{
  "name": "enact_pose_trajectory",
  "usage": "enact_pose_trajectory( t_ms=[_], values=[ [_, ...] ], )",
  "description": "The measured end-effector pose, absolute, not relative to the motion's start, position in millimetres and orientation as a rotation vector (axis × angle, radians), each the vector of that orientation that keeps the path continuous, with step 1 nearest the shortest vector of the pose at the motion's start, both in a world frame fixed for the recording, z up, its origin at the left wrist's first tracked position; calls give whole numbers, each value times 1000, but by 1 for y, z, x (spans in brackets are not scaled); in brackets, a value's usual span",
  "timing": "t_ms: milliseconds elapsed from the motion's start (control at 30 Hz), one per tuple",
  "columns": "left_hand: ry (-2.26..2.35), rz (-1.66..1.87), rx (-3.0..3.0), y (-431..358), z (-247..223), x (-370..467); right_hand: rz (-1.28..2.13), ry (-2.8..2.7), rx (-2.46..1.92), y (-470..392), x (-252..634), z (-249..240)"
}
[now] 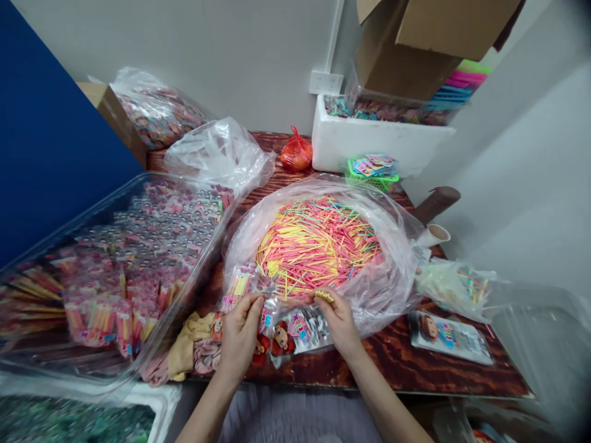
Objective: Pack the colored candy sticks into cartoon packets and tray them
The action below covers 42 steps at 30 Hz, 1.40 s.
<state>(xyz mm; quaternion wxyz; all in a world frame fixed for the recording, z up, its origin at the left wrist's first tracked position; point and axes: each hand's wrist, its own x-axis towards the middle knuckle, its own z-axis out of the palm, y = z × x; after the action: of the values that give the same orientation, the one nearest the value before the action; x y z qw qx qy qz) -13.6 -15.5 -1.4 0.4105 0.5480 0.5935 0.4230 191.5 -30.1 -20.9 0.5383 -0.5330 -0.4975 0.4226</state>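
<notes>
Sticks [318,246] heaped in plastic bag [396,277], centre of table [388,372]; right hand [340,321] grips yellow bunch [324,296], left hand [240,329] apparently pinches packet [268,314] near front edge. Looks like filling; next move needs packet mouth open.

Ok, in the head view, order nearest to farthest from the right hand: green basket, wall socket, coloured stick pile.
1. Coloured stick pile: just ahead of the right hand.
2. Green basket: farther back, slightly right.
3. Wall socket: farthest back, higher up.
</notes>
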Motion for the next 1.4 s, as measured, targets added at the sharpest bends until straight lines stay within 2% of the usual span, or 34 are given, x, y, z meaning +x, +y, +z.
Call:
enact_pose_trajectory(
  t_ms=[467,867,1400],
  values=[
    [1437,1054,1465,-13,1,-18,1010,-1147,-1269,-35,190,-24],
    [1545,1162,1240,-9,-13,-27,1029,-1146,-1258,-36,186,-27],
    [1343,1200,1511,-1,-13,-31,1064,-1206,-1336,-5,184,-16]
  ],
)
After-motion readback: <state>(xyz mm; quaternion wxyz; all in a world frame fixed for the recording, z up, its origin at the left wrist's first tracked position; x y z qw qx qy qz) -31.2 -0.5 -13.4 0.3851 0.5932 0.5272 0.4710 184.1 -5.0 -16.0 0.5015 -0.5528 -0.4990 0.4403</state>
